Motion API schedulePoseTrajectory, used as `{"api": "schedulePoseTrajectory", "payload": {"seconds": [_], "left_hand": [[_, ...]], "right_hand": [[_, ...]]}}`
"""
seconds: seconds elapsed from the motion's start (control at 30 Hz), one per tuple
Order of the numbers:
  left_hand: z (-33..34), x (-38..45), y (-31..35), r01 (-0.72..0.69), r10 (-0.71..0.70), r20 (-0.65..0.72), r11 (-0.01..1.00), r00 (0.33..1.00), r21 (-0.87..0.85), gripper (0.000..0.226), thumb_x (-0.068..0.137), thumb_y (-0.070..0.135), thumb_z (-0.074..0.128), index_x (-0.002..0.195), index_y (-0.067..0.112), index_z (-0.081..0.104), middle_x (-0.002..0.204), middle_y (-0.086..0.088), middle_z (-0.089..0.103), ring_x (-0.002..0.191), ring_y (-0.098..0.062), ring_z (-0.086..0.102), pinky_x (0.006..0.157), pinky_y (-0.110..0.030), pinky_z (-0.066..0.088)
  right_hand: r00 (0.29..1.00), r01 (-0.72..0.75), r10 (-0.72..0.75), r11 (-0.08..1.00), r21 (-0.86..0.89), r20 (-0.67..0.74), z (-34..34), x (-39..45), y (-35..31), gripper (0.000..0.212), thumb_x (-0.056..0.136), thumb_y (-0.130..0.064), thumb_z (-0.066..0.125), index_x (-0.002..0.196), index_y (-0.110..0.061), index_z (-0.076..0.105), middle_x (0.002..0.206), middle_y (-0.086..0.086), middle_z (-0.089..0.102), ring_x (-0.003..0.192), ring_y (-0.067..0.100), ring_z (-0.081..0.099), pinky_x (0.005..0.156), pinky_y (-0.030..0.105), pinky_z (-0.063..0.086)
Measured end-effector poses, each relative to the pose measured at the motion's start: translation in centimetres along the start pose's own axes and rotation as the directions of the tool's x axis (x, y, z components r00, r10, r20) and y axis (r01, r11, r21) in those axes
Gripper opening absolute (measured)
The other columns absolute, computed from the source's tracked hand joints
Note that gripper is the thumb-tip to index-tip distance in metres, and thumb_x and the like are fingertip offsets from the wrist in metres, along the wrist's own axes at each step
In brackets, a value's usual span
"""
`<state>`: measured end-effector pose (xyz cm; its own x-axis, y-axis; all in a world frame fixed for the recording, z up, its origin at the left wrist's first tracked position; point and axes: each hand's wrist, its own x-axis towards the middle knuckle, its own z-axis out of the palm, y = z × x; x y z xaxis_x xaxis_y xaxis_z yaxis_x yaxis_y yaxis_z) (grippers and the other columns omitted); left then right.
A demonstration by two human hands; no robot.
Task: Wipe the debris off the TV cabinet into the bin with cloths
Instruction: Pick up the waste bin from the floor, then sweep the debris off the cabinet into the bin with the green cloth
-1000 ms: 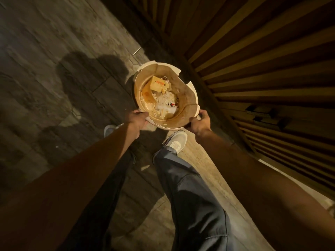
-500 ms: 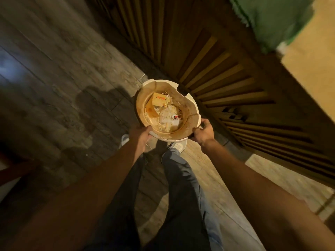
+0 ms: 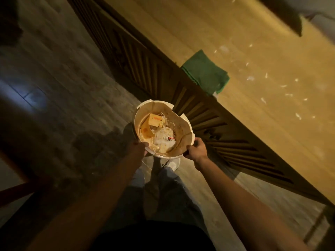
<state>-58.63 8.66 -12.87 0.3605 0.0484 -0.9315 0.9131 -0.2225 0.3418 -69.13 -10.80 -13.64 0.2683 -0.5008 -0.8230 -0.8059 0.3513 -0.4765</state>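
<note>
Green cloth (image 3: 205, 74) lies folded on the cabinet (image 3: 208, 115) top, at the front edge, one corner hanging just over the slatted front. You hold the bin (image 3: 183, 122) with both hands, close against the cabinet front and below the level of its top. Your left hand (image 3: 138, 148) grips the near rim on the left, thumb over the edge, fingers curled under where you cannot see them. Your right hand (image 3: 196, 149) grips the near rim on the right, fingers wrapped round it. So each grip is closed on the bin, not loose.

The bin is lined with a pale bag whose edges fold over the rim in flaps. Inside sit a yellow box (image 3: 154, 121) toward the far left and a heap of white scraps (image 3: 164, 136) in the middle (a small red bit shows among them, too small to name).

White debris (image 3: 282, 86) is scattered over the cabinet top to the right of the cloth, well apart from the bin. The flecks are small and blurred.

Your legs in grey trousers (image 3: 170, 192) stand on the wood floor (image 3: 59, 84) below the bin. A dark red frame (image 3: 16, 189) shows at the left edge of the view.
</note>
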Motion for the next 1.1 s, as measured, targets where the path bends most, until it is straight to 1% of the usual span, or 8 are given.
{"api": "schedulePoseTrajectory", "payload": {"seconds": [0.17, 0.33, 0.43, 0.53, 0.67, 0.77, 0.93, 1.1], "left_hand": [[1.7, -2.6, 1.2, 0.042, -0.043, 0.000, 0.988, 0.999, -0.152, 0.048, 0.091, -0.004, 0.063, 0.137, 0.007, 0.053, 0.132, -0.017, 0.061, 0.108, -0.033, 0.063, 0.094, -0.046, 0.053], [3.5, -4.0, 2.4, 0.051, -0.063, -0.072, 0.987, 0.995, -0.155, 0.053, 0.094, 0.003, 0.062, 0.144, 0.008, 0.046, 0.139, -0.022, 0.056, 0.123, -0.038, 0.059, 0.095, -0.047, 0.056], [4.3, -4.8, 3.1, 0.026, -0.044, -0.108, 0.986, 0.993, -0.166, 0.055, 0.093, 0.001, 0.063, 0.145, 0.008, 0.046, 0.139, -0.024, 0.056, 0.123, -0.040, 0.059, 0.093, -0.047, 0.057], [4.7, -5.2, 3.7, 0.006, -0.024, -0.141, 0.991, 0.990, -0.131, 0.050, 0.094, 0.001, 0.062, 0.142, 0.006, 0.049, 0.137, -0.025, 0.057, 0.123, -0.041, 0.059, 0.078, -0.039, 0.058], [5.2, -5.5, 4.9, 0.010, -0.016, -0.174, 0.999, 0.985, -0.039, 0.041, 0.097, 0.003, 0.059, 0.137, -0.001, 0.052, 0.133, -0.026, 0.059, 0.120, -0.040, 0.061, 0.075, -0.037, 0.056], [4.9, -5.6, 5.3, -0.037, 0.053, -0.206, 0.996, 0.977, 0.081, 0.039, 0.097, 0.010, 0.062, 0.134, -0.001, 0.056, 0.127, -0.023, 0.063, 0.113, -0.038, 0.064, 0.071, -0.037, 0.054], [4.0, -4.4, 6.1, -0.118, 0.118, -0.185, 0.993, 0.976, 0.008, 0.042, 0.096, 0.002, 0.057, 0.137, -0.006, 0.052, 0.129, -0.030, 0.062, 0.115, -0.044, 0.062, 0.087, -0.046, 0.053], [3.5, -2.2, 7.6, -0.072, 0.061, -0.146, 0.995, 0.987, -0.073, 0.050, 0.097, 0.008, 0.061, 0.142, -0.004, 0.046, 0.136, -0.030, 0.056, 0.123, -0.046, 0.058, 0.104, -0.057, 0.048]], "right_hand": [[1.000, -0.010, 0.009, 1.000, 0.019, 0.026, -1.8, -1.5, -1.7, 0.041, 0.099, -0.006, 0.062, 0.135, -0.023, 0.052, 0.124, 0.011, 0.060, 0.105, 0.035, 0.068, 0.080, 0.051, 0.065], [0.996, 0.029, -0.032, 0.999, 0.027, 0.085, -3.8, -1.5, -3.2, 0.045, 0.101, -0.006, 0.060, 0.142, -0.023, 0.052, 0.126, 0.010, 0.062, 0.107, 0.034, 0.069, 0.080, 0.046, 0.065], [0.991, 0.091, -0.088, 0.995, -0.027, 0.103, -4.8, -1.3, -4.2, 0.048, 0.101, -0.011, 0.062, 0.147, -0.022, 0.050, 0.126, 0.010, 0.065, 0.103, 0.030, 0.071, 0.074, 0.039, 0.066], [0.981, 0.185, -0.164, 0.958, -0.221, 0.107, -5.6, -1.1, -5.4, 0.052, 0.100, -0.022, 0.063, 0.149, -0.024, 0.047, 0.126, 0.011, 0.067, 0.101, 0.030, 0.072, 0.083, 0.048, 0.064], [0.891, 0.343, -0.452, 0.611, -0.713, 0.042, -6.6, -1.5, -8.6, 0.040, 0.101, -0.050, 0.046, 0.136, -0.030, 0.047, 0.107, 0.006, 0.069, 0.103, 0.034, 0.069, 0.080, 0.043, 0.054], [0.697, 0.557, -0.711, 0.452, -0.697, 0.096, -6.8, -1.4, -12.6, 0.029, 0.102, -0.045, 0.045, 0.122, -0.027, 0.056, 0.097, 0.003, 0.072, 0.089, 0.029, 0.070, 0.069, 0.037, 0.051], [0.458, 0.755, -0.844, 0.202, -0.623, 0.281, -6.9, 0.7, -20.1, 0.029, 0.106, -0.025, 0.048, 0.131, -0.019, 0.062, 0.125, 0.006, 0.067, 0.115, 0.025, 0.063, 0.093, 0.040, 0.054], [0.437, 0.711, -0.789, 0.009, -0.703, 0.432, -6.3, 4.6, -25.2, 0.046, 0.109, -0.034, 0.044, 0.155, -0.026, 0.043, 0.169, 0.008, 0.026, 0.154, 0.031, 0.029, 0.122, 0.049, 0.031]]}}
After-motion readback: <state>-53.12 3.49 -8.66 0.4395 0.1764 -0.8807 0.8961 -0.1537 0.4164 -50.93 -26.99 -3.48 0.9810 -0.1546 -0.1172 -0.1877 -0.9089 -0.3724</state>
